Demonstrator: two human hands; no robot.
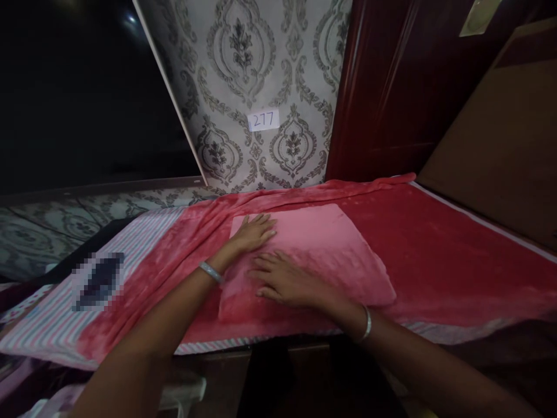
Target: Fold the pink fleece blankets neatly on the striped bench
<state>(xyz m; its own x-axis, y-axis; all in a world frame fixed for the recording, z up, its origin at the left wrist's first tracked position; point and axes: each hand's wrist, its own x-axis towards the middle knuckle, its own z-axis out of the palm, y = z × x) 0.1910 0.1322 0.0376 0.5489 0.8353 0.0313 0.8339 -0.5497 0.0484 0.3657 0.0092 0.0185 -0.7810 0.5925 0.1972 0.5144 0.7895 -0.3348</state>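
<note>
A pink plush cloth point(335, 255), roughly rectangular, lies flat on a larger red plush blanket point(439, 249). My left hand point(255, 232) rests on the cloth's far left part, palm down with fingers stretched out. Lower and a little to the right, my right hand point(289, 281) lies flat on the same cloth, its fingers spread and pointing left. Neither hand grips anything. Each wrist carries a bracelet. Whether the pink cloth is folded in layers cannot be told.
A striped sheet point(150, 223) shows under the blanket at the left, with a blurred dark patch on it. Behind stand a large black screen point(87, 93), a patterned wall point(243, 52) with a paper label point(263, 120) reading 277, a dark red door point(383, 87) and a brown panel point(505, 133).
</note>
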